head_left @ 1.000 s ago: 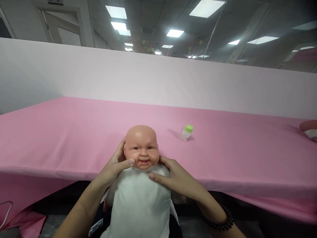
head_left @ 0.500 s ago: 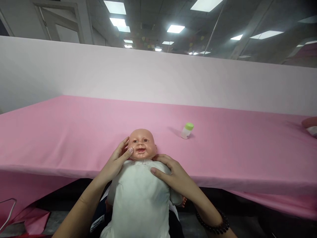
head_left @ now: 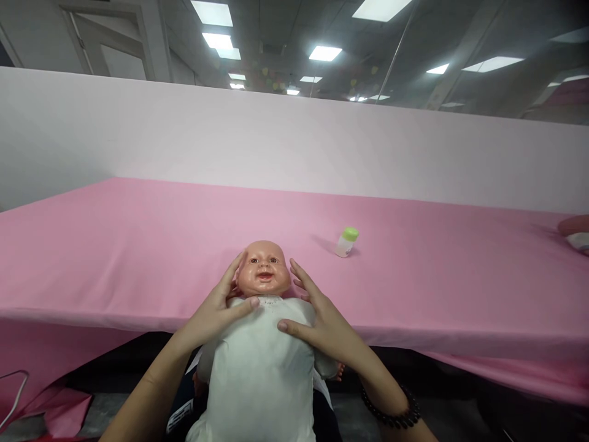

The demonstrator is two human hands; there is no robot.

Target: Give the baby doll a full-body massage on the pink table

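A baby doll (head_left: 264, 362) with a hard bald head and a white cloth body lies face up, its head at the front edge of the pink-covered table and its body across my lap. My left hand (head_left: 225, 301) rests along one side of its head, fingers stretched out and thumb on the upper chest. On the other side, my right hand (head_left: 319, 313) has its fingers spread beside the head, apart from it, with the thumb against the chest. Part of the left fingers is hidden by the doll's head.
A small bottle with a green cap (head_left: 347, 242) stands on the pink table cover (head_left: 437, 276), right of the doll's head. At the far right edge, part of a skin-coloured object with white cloth (head_left: 575, 230) shows. A white panel (head_left: 276, 141) rises behind the table.
My right hand's fingers have lifted from the doll's neck and shoulder and spread up beside its head. My left thumb has moved from the cheek down to the chest. The doll's head has turned slightly.
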